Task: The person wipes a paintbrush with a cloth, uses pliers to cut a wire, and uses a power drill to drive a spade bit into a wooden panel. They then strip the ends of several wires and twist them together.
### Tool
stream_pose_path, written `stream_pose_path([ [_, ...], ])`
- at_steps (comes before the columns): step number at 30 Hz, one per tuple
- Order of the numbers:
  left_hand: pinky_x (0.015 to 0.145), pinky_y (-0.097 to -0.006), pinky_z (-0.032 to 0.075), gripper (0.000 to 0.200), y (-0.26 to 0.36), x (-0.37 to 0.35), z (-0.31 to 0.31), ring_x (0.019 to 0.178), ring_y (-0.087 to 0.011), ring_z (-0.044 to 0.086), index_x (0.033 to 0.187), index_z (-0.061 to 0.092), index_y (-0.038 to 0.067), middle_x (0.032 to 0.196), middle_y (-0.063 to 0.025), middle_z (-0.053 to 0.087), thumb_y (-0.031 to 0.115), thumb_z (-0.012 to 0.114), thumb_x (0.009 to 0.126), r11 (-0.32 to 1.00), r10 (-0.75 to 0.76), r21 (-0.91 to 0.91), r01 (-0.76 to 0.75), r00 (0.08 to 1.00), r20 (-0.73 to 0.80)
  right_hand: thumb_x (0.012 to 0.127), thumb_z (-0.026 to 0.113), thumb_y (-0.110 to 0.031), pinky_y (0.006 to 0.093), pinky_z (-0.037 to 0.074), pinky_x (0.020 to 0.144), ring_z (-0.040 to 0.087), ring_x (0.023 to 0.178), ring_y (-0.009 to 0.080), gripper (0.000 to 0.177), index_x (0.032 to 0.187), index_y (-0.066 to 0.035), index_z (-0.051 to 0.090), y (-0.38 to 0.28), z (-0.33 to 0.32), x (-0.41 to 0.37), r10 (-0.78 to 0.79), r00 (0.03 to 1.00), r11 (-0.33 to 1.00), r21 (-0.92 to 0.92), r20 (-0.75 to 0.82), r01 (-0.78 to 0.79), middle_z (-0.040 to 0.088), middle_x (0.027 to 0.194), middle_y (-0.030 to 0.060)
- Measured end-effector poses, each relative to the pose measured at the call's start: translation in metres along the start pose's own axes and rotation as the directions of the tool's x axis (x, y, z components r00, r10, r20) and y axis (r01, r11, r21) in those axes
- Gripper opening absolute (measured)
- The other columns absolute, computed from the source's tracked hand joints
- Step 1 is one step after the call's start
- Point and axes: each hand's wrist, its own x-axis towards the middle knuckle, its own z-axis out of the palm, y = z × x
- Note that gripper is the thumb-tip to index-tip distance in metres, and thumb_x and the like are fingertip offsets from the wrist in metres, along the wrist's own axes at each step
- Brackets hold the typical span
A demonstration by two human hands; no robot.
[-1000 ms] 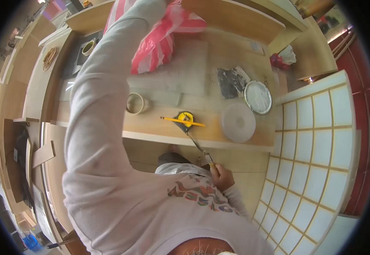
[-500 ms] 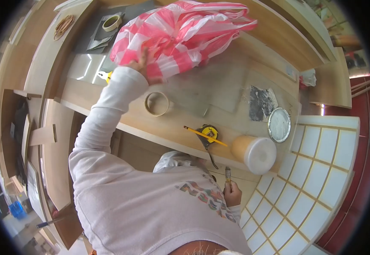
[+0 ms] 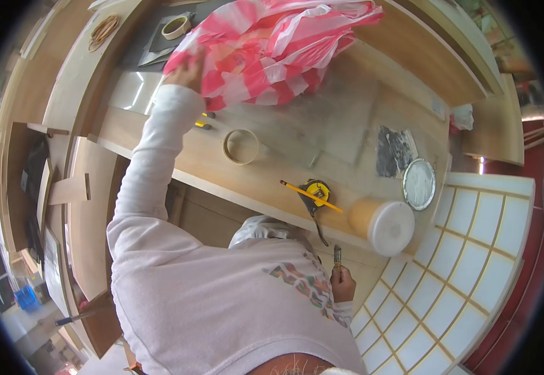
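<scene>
At the upper left of the bench, my left hand (image 3: 187, 72) grips the left edge of a red-and-white checked plastic bag (image 3: 272, 56); its fingertips are partly blurred. A small yellow-and-black tool (image 3: 204, 122) lies just below that wrist. My right hand (image 3: 343, 285), low at the bench's front side, is wrapped round the handle of a small brush-like tool (image 3: 337, 255) held upright. Between the hands, a tape ring (image 3: 240, 147) rests on the bench, with a yellow tape measure (image 3: 314, 192) and a pencil (image 3: 294, 187) across it.
A tub with a white lid (image 3: 392, 229) stands at the bench's front edge, near an open round tin lid (image 3: 419, 184) and a dark-stained sheet (image 3: 395, 151). A gridded panel (image 3: 465, 231) leans at the right. Another tape roll (image 3: 175, 27) lies at the back left.
My left hand has shifted to the bag's left edge, and the bag's folds have spread and changed shape. The view has moved slightly. My right hand still holds the tool.
</scene>
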Motion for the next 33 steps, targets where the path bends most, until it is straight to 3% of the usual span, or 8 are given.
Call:
stream_pose_path([
  [6, 0.076, -0.0417, 0.047, 0.07, 0.03, 0.076, 0.124, 0.099, -0.036, 0.052, 0.123, 0.037, 0.012, 0.12, -0.0207, 0.043, 0.029, 0.065, 0.062, 0.807, 0.584, 0.304, -0.507, 0.762, -0.28, 0.083, 0.053, -0.021, 0.0344, 0.043, 0.046, 0.056, 0.049, 0.0282, 0.018, 0.086, -0.003, 0.057, 0.021, 0.014, -0.013, -0.067, 0.996, 0.993, -0.1, -0.051, 0.061, 0.054, 0.057, 0.0137],
  [8, 0.069, -0.041, 0.047, 0.059, 0.036, 0.104, 0.106, 0.086, -0.0334, 0.057, 0.116, 0.043, 0.009, 0.109, -0.016, 0.053, 0.029, 0.063, 0.065, 0.939, 0.334, -0.163, -0.303, 0.918, 0.213, 0.082, 0.052, -0.02, 0.0375, 0.042, 0.048, 0.055, 0.053, 0.0312, 0.017, 0.085, -0.004, 0.056, 0.024, 0.011, -0.021, -0.029, 0.997, 0.99, -0.138, -0.067, 0.02, 0.054, 0.059, 0.0156],
  [18, 0.067, -0.0291, 0.047, 0.022, -0.065, 0.141, 0.122, 0.08, -0.0161, 0.057, 0.1, 0.059, 0.009, 0.091, -0.0076, 0.061, 0.017, 0.056, 0.08, 0.936, 0.155, -0.349, -0.041, 0.94, 0.304, 0.08, 0.051, -0.022, 0.0448, 0.042, 0.054, 0.055, 0.063, 0.038, 0.018, 0.083, -0.005, 0.054, 0.065, -0.011, -0.059, 0.168, 0.986, 0.983, -0.072, -0.017, -0.168, 0.056, 0.066, 0.0208],
  [26, 0.07, -0.0275, 0.047, 0.026, 0.118, -0.108, -0.098, 0.076, -0.0156, 0.06, 0.097, 0.061, 0.002, 0.086, -0.0109, 0.063, -0.004, 0.058, 0.072, 0.58, 0.361, -0.618, -0.532, 0.847, -0.39, 0.084, 0.05, -0.021, 0.0366, 0.044, 0.052, 0.058, 0.059, 0.0261, 0.021, 0.09, -0.002, 0.055, 0.152, -0.055, -0.082, 0.233, 0.972, 0.936, 0.28, -0.036, -0.214, 0.058, 0.063, 0.015],
  [27, 0.067, -0.0273, 0.048, 0.016, 0.19, -0.162, -0.128, 0.069, -0.0158, 0.06, 0.083, 0.064, 0.003, 0.076, -0.0104, 0.063, 0.0, 0.063, 0.067, 0.679, 0.365, -0.632, -0.373, 0.919, -0.151, 0.085, 0.049, -0.021, 0.0332, 0.043, 0.05, 0.059, 0.056, 0.0194, 0.022, 0.09, 0.0, 0.055, 0.168, -0.066, -0.085, 0.246, 0.969, 0.87, 0.44, 0.002, -0.222, 0.058, 0.061, 0.0114],
  [28, 0.065, -0.028, 0.048, 0.012, 0.258, -0.205, -0.143, 0.069, -0.0158, 0.061, 0.075, 0.065, 0.003, 0.072, -0.008, 0.062, 0.007, 0.068, 0.065, 0.094, 0.346, -0.966, 0.242, 0.902, 0.26, 0.085, 0.049, -0.021, 0.0332, 0.043, 0.05, 0.059, 0.056, 0.0194, 0.022, 0.09, 0.0, 0.055, 0.18, -0.079, -0.08, 0.214, 0.977, 0.877, 0.44, 0.001, -0.193, 0.058, 0.061, 0.0114],
  [29, 0.071, -0.0336, 0.048, 0.027, 0.265, -0.221, -0.104, 0.079, -0.024, 0.06, 0.086, 0.063, -0.001, 0.081, -0.0157, 0.062, 0.019, 0.066, 0.069, 0.503, 0.718, -0.808, -0.307, 0.669, 0.192, 0.086, 0.049, -0.02, 0.0298, 0.042, 0.049, 0.056, 0.055, 0.0144, 0.021, 0.087, 0.0, 0.054, 0.189, -0.092, -0.077, 0.13, 0.989, 0.825, 0.561, -0.065, -0.072, 0.056, 0.06, 0.0078],
  [33, 0.08, -0.0287, 0.044, 0.03, 0.458, -0.297, -0.023, 0.087, -0.0169, 0.057, 0.103, 0.058, 0.001, 0.094, -0.0078, 0.062, 0.019, 0.061, 0.079, 0.328, 0.82, -0.944, -0.025, 0.503, 0.272, 0.09, 0.04, -0.024, 0.0242, 0.04, 0.046, 0.049, 0.051, 0.0093, 0.025, 0.083, -0.002, 0.052, 0.22, -0.158, -0.071, 0.088, 0.996, 0.591, 0.805, -0.002, -0.051, 0.05, 0.058, 0.0023],
])
